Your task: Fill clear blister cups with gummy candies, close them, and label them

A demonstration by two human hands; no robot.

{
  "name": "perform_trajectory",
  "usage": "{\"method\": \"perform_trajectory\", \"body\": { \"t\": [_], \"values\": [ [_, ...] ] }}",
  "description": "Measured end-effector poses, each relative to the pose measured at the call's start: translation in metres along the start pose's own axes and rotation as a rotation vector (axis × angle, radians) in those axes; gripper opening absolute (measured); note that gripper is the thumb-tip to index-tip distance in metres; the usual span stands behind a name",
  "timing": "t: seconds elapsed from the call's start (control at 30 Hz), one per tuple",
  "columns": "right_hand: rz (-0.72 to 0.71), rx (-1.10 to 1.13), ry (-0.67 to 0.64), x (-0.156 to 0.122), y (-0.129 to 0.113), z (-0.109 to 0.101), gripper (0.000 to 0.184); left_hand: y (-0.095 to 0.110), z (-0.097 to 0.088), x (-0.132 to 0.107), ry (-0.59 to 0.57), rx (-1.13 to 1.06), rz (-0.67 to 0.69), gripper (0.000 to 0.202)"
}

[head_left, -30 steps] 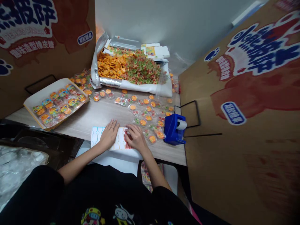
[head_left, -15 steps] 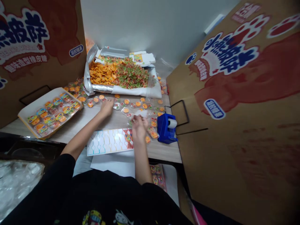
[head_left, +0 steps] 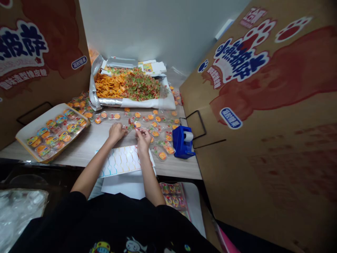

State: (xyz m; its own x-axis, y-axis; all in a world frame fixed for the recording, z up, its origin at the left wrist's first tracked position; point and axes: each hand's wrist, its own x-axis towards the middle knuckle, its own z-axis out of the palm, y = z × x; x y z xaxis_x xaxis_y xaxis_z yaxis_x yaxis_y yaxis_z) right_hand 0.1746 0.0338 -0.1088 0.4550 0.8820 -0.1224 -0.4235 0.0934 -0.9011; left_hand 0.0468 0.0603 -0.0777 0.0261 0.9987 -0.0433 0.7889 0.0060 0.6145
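My left hand (head_left: 117, 133) is closed on the near left end of a small clear candy pack (head_left: 128, 128), with red and green pieces showing inside. My right hand (head_left: 143, 137) pinches a small printed sticker (head_left: 132, 123), red and blue, held up against the pack; whether it touches the plastic I cannot tell. Below both hands lies a sticker sheet (head_left: 118, 161), mostly bare white backing with wavy coloured outlines. Its right end is partly hidden under my right wrist. Several similar clear packs (head_left: 155, 134) with orange discs are scattered just beyond and to the right.
Behind the packs sits a lined tray (head_left: 147, 104) heaped with orange discs and red-green pieces. An open box (head_left: 23, 144) of labelled packs stands left. A blue tape dispenser (head_left: 181, 147) is at right. Large cartons (head_left: 252, 140) flank the table.
My left hand has drawn nearer with a pack in it. My right hand has moved up from the sheet's right end, and a sticker now shows in its fingers. The view has shifted slightly.
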Motion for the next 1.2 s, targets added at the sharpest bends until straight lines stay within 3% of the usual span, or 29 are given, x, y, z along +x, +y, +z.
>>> {"method": "perform_trajectory", "body": {
  "t": [0.07,0.17,0.33,0.4,0.53,0.7,0.87,1.03,1.13,1.2],
  "values": [
    [-0.016,-0.016,-0.01,-0.002,-0.003,0.002,0.045,0.002,0.003,-0.003,0.006,-0.115,-0.007,0.01],
    [-0.046,-0.037,-0.033,-0.006,-0.01,0.005,0.044,0.008,0.006,-0.011,0.011,-0.29,-0.01,0.019],
    [-0.12,-0.083,-0.074,-0.013,-0.025,0.009,0.042,0.019,0.0,-0.028,-0.06,-0.987,0.02,0.034],
    [-0.146,-0.098,-0.084,-0.014,-0.03,0.01,0.042,0.022,-0.006,-0.034,-0.089,-1.13,0.065,0.041],
    [-0.154,-0.13,-0.131,-0.014,-0.034,0.01,0.041,0.027,-0.012,-0.04,-0.087,-1.133,0.057,0.037],
    [-0.122,-0.155,-0.128,-0.015,-0.033,0.014,0.045,0.026,-0.005,-0.037,-0.067,-1.046,0.031,0.031],
    [-0.129,-0.151,-0.058,-0.021,-0.029,0.019,0.042,0.02,0.003,-0.034,-0.051,-1.002,0.041,0.037],
    [-0.108,-0.167,-0.118,-0.023,-0.028,0.017,0.043,0.013,0.006,-0.039,0.005,-0.992,0.042,0.043],
    [-0.109,-0.149,-0.244,-0.025,-0.028,0.017,0.034,0.011,0.005,-0.046,0.171,-0.945,0.059,0.05],
    [-0.133,-0.159,-0.258,-0.027,-0.027,0.017,0.028,0.01,0.003,-0.051,0.325,-0.843,0.087,0.054]
  ]
}}
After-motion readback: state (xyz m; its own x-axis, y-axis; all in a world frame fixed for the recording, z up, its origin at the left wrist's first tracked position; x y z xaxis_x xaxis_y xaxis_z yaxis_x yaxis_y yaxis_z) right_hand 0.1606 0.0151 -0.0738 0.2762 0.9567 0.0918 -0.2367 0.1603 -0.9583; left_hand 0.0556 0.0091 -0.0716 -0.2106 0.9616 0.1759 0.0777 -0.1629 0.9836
